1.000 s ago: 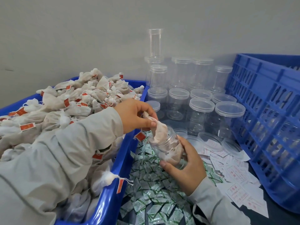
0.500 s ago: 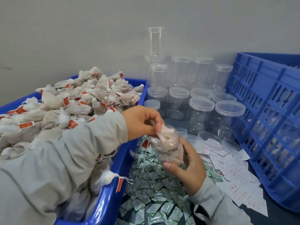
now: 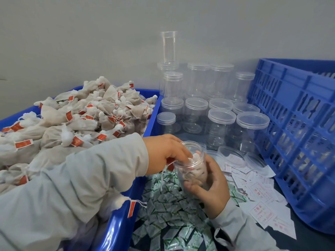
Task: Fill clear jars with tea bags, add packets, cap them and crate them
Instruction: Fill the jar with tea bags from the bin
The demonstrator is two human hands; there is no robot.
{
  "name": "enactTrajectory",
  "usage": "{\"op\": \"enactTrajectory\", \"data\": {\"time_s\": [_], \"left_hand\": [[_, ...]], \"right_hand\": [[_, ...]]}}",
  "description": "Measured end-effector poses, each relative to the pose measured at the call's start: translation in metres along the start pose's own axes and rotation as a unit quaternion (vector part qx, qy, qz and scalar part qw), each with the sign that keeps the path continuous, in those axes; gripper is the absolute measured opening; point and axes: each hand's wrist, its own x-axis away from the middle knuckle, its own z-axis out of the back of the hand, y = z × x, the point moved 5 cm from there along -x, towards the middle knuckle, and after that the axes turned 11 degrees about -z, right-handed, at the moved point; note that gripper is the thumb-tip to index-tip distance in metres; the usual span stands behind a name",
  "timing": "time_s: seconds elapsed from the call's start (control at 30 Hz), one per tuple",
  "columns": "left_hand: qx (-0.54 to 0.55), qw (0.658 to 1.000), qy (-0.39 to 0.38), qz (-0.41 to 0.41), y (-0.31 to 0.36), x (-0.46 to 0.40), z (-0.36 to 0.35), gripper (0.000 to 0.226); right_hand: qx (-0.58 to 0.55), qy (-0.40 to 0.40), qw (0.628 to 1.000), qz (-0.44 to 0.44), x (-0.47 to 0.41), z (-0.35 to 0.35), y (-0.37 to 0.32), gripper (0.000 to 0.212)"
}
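The paper slips [image 3: 261, 194] scattered at right carry red printing inside a red frame, too small and blurred to read; the tea bags [image 3: 87, 116] heaped in the blue bin [image 3: 117, 230] at left each bear a small red tag with pale marks that cannot be made out either; the small packets [image 3: 168, 214] strewn across the table between bin and slips are white with green print, likewise illegible. The open jar [image 3: 192, 165] sits in the air above those packets, just beside the bin's near corner; its long axis leans a little, mouth up and tipped toward the left, base down in the palm; it is partly filled with tea bags. The right hand [image 3: 210, 187] wraps the jar's lower half from the right, thumb across the front, fingers curled behind. The left hand [image 3: 165, 151] reaches over the bin wall with its fingertips dipped into the jar's mouth, pressing a tea bag down; whether they pinch it cannot be told. A string with a red tag hangs down the jar's left side. Behind stand capped empty jars [image 3: 221, 127] in rows, some stacked; loose clear lids [image 3: 233, 154] lie near them; a blue slatted crate [image 3: 299, 134] stands at the right.
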Motion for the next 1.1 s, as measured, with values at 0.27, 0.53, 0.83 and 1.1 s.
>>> {"op": "enactTrajectory", "data": {"time_s": [0.27, 0.53, 0.83, 1.1], "left_hand": [[0.086, 0.994, 0.02, 0.062, -0.005, 0.006, 0.003, 0.066], [0.3, 0.917, 0.24, 0.102, -0.026, 0.022, 0.028, 0.017], [0.119, 0.956, 0.25, 0.097, -0.027, 0.019, 0.025, 0.034], [0.252, 0.942, 0.162, 0.149, -0.03, 0.011, 0.002, 0.034]], "right_hand": [[0.02, -0.022, 1.0, -0.004, 0.0, -0.005, 0.001, 0.064], [0.005, 0.032, 0.999, -0.037, -0.006, 0.005, 0.005, 0.071], [0.001, 0.07, 0.996, -0.057, -0.01, 0.011, 0.009, 0.08], [0.002, 0.042, 0.999, -0.027, -0.007, 0.006, 0.003, 0.065]]}}
